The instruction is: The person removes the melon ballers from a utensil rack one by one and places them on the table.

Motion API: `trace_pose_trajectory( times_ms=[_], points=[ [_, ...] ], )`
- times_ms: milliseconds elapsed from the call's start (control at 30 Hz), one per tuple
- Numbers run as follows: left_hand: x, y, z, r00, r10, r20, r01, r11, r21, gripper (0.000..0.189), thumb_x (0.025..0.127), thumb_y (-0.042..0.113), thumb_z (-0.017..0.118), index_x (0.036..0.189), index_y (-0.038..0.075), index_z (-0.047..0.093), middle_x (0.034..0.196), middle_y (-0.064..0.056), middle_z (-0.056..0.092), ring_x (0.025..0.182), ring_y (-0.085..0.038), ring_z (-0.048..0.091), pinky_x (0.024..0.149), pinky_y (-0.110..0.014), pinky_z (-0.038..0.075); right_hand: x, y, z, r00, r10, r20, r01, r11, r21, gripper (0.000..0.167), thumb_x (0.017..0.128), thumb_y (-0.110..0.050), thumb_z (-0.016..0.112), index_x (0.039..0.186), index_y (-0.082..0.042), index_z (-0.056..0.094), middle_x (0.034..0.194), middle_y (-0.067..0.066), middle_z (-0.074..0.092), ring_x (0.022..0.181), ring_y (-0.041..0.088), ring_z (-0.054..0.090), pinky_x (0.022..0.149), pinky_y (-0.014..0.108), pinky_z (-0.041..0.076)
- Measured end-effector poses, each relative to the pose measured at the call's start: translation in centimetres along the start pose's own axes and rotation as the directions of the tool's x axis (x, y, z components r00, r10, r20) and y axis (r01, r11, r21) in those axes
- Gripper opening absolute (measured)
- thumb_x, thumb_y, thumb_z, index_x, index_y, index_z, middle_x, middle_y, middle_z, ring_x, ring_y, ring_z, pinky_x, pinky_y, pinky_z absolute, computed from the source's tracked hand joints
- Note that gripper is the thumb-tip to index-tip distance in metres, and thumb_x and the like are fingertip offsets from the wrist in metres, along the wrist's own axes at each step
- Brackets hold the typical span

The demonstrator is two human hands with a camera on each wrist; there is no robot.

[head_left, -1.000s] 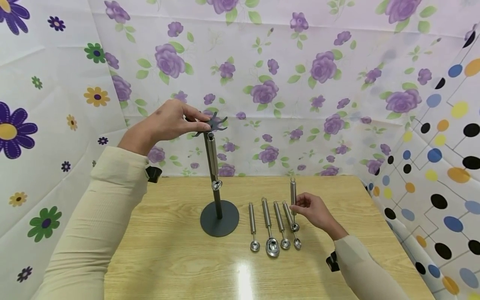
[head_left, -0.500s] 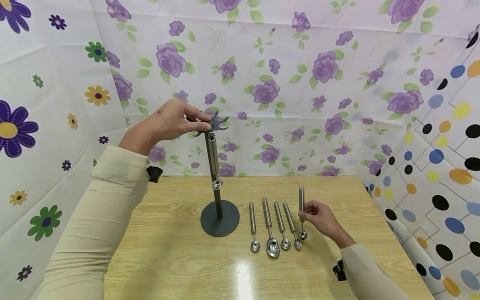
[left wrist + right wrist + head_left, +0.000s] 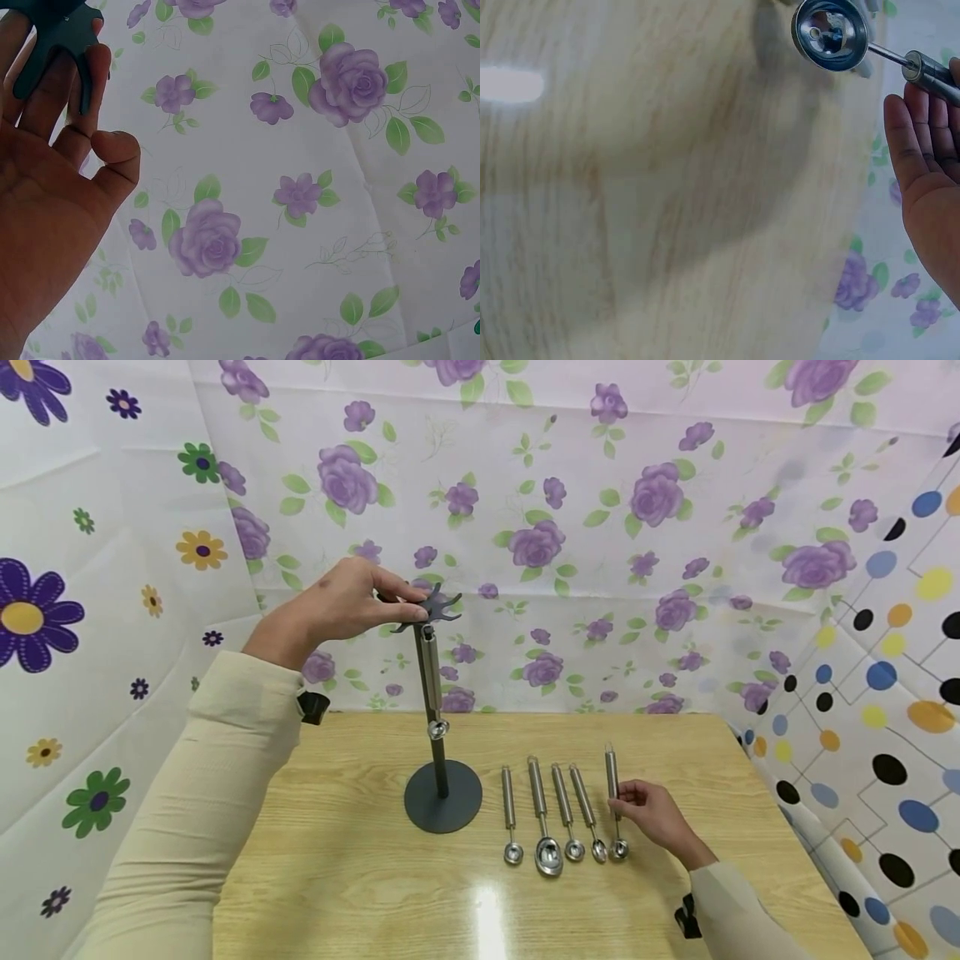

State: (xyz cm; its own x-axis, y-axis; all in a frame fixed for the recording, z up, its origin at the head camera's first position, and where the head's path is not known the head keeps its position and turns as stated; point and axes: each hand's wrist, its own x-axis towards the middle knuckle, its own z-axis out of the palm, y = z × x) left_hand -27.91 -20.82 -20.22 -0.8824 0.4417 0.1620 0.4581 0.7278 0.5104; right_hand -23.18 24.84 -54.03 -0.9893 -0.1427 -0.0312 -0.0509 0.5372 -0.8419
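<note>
At the top of a dark metal hanging stand (image 3: 442,814), my left hand (image 3: 348,602) pinches one of the curved hooks. The left wrist view shows that hand's fingers behind the dark hooks (image 3: 64,26). One steel melon baller (image 3: 432,672) hangs from the stand, bowl down. My right hand (image 3: 660,818) pinches another melon baller (image 3: 612,768) by its handle, at the right end of a row of steel scoops. Its round bowl (image 3: 831,41), with a small hole, appears at the top of the right wrist view. Whether that bowl touches the table I cannot tell.
Lying side by side on the wooden table (image 3: 337,877) are a small baller (image 3: 508,802), a larger oval scoop (image 3: 538,789) and further slim scoops (image 3: 562,797). Flowered cloth (image 3: 536,543) hangs behind the table, and a dotted cloth (image 3: 855,718) stands at the right.
My right hand has moved the melon baller right and down, from over its neighbour to the end of the row. My left hand stays on the stand.
</note>
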Motion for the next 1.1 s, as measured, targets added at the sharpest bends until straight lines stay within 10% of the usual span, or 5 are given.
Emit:
trace_pose_trajectory(
  times_ms=[367, 733, 1100],
  points=[
    [0.0, 0.0, 0.0, 1.000, -0.007, 0.013, 0.007, 1.000, -0.010, 0.031, 0.096, 0.030, 0.070, 0.124, 0.015, 0.074, 0.135, -0.005, 0.063, 0.097, -0.022, 0.059, 0.072, -0.039, 0.039, 0.6, 1.5, 0.3, 0.999, 0.036, -0.004, -0.035, 0.999, 0.018, 0.029, 0.095, -0.015, 0.071, 0.113, 0.008, 0.066, 0.097, 0.011, 0.069, 0.086, 0.021, 0.065, 0.076, 0.039, 0.056],
    [0.0, -0.1, 0.1, 1.000, -0.020, 0.002, 0.020, 0.999, -0.026, 0.030, 0.096, 0.028, 0.070, 0.123, 0.016, 0.074, 0.135, -0.007, 0.063, 0.076, -0.024, 0.050, 0.063, -0.037, 0.036, 1.2, 2.5, 0.3, 0.994, 0.101, 0.037, -0.102, 0.994, 0.024, 0.032, 0.097, -0.018, 0.069, 0.115, 0.009, 0.065, 0.095, 0.011, 0.068, 0.079, 0.020, 0.064, 0.068, 0.037, 0.055],
    [0.1, -0.2, 0.1, 1.000, -0.013, 0.002, 0.013, 0.999, -0.037, 0.032, 0.095, 0.030, 0.071, 0.124, 0.017, 0.074, 0.136, -0.007, 0.062, 0.092, -0.022, 0.059, 0.068, -0.037, 0.038, 2.1, 2.8, 0.7, 0.987, 0.150, 0.053, -0.149, 0.989, -0.008, 0.027, 0.094, -0.012, 0.071, 0.109, 0.010, 0.069, 0.088, 0.011, 0.070, 0.073, 0.021, 0.063, 0.065, 0.036, 0.054]
  ],
)
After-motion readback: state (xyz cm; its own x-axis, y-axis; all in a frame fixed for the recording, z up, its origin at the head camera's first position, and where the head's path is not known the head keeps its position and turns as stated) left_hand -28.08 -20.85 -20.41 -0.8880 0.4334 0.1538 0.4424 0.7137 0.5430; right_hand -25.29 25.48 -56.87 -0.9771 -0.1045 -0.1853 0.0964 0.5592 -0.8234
